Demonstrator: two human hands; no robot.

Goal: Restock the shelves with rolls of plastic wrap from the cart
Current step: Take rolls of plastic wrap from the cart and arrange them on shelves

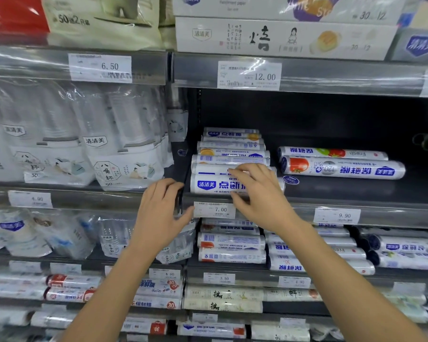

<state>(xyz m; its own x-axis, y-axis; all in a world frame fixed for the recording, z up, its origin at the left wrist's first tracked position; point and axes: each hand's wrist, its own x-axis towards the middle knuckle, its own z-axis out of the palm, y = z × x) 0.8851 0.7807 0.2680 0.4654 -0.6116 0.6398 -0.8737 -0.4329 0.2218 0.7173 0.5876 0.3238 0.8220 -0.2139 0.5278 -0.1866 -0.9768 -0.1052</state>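
Observation:
A stack of white plastic wrap rolls with blue labels (232, 154) lies on the middle shelf (393, 211), at the left end of its bay. The front roll (213, 185) sits at the shelf's lip, above the 7.00 price tag (215, 209). My right hand (259, 193) lies over this front roll, fingers curved across its top and thumb at its lower front. My left hand (158, 213) is at the roll's left end, its fingers against the black divider (179, 201) and its thumb by the price tag. The cart is out of view.
Two longer rolls with tomato pictures (341, 167) lie to the right on the same shelf, with dark bare shelf behind them. Bags of plastic cups (124, 149) fill the bay to the left. More rolls (232, 245) fill the shelves below, and boxes (282, 38) sit above.

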